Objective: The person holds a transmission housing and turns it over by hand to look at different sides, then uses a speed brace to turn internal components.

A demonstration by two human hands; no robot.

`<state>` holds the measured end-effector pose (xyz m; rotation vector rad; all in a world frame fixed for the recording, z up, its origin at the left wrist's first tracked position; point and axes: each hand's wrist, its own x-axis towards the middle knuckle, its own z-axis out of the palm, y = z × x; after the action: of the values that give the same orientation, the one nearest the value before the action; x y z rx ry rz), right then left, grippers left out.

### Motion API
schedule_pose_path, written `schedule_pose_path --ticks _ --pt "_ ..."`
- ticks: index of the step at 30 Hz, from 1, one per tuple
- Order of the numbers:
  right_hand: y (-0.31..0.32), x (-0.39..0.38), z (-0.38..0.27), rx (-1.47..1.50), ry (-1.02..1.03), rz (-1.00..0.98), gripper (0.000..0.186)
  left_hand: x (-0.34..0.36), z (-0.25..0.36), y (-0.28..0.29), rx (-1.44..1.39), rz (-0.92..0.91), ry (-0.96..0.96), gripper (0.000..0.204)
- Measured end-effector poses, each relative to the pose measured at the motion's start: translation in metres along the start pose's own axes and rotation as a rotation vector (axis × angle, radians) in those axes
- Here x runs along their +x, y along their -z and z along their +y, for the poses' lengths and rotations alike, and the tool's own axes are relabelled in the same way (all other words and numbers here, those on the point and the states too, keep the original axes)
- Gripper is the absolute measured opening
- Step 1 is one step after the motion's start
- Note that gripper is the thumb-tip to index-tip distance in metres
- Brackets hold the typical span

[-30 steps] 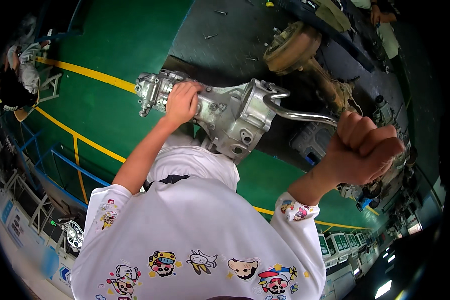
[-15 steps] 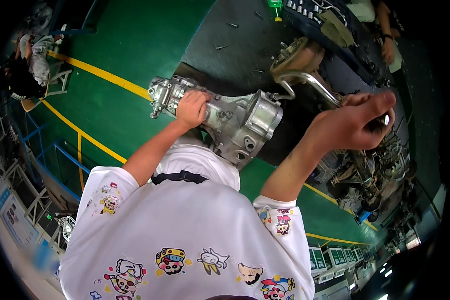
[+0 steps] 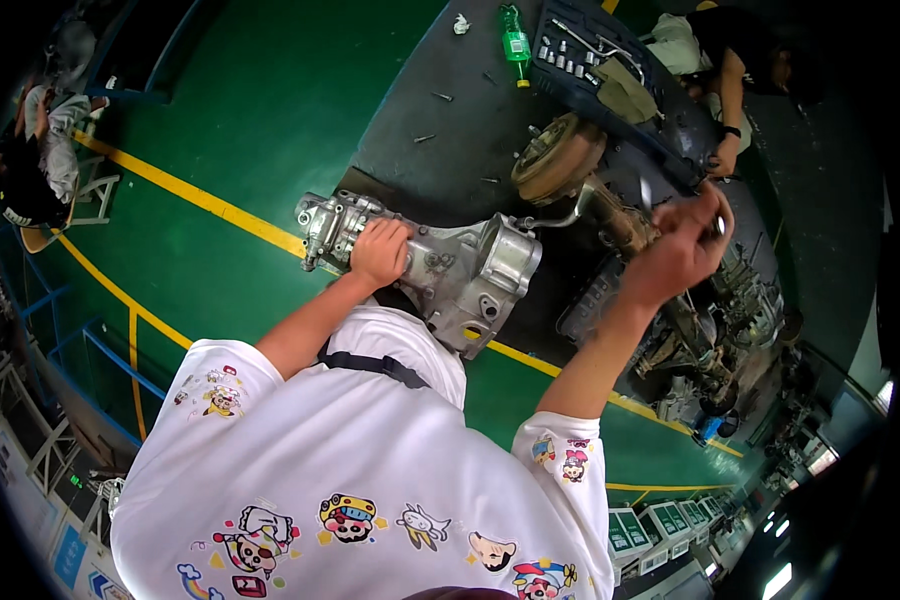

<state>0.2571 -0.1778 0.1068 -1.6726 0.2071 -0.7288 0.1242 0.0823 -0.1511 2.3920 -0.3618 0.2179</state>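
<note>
A silver cast-metal gearbox housing (image 3: 460,262) lies on the dark bench edge just in front of my body. My left hand (image 3: 380,253) grips its top near the left end, fingers curled over the casing. My right hand (image 3: 675,255), raised to the right of the housing, is closed around a bent chrome speed wrench (image 3: 567,219). The tool's far end meets the right rim of the housing; its middle is smeared by motion. A bright metal end shows past my right fist.
Beyond the wrench stands a rusty round drum (image 3: 560,158). A dark tool case (image 3: 560,92) with sockets and a cloth (image 3: 627,95) lies behind, beside a green bottle (image 3: 516,45). Loose bolts (image 3: 442,97) dot the bench. Another person's hand (image 3: 726,155) is close to the case.
My right hand has moved a little to the left, swinging the speed wrench's crank with it. My left hand stays on the gearbox housing. The whole view has shifted slightly.
</note>
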Motion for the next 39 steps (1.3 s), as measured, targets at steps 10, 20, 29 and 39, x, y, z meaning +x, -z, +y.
schedule_pose_path --ticks 10,20,29,39 --pt "-0.004 -0.008 -0.007 0.080 -0.070 -0.008 0.013 -0.003 0.002 0.004 0.018 0.017 -0.015 0.011" --pt "-0.010 -0.024 -0.004 0.024 -0.030 0.062 0.010 -0.005 0.002 0.005 0.024 -0.010 -0.031 0.009" --pt "-0.008 -0.008 0.014 0.141 -0.086 0.025 0.012 -0.004 -0.001 -0.001 0.051 0.016 -0.045 0.007" --pt "-0.003 -0.015 0.012 0.052 -0.046 0.031 0.017 -0.007 -0.006 -0.002 0.043 0.000 -0.018 0.009"
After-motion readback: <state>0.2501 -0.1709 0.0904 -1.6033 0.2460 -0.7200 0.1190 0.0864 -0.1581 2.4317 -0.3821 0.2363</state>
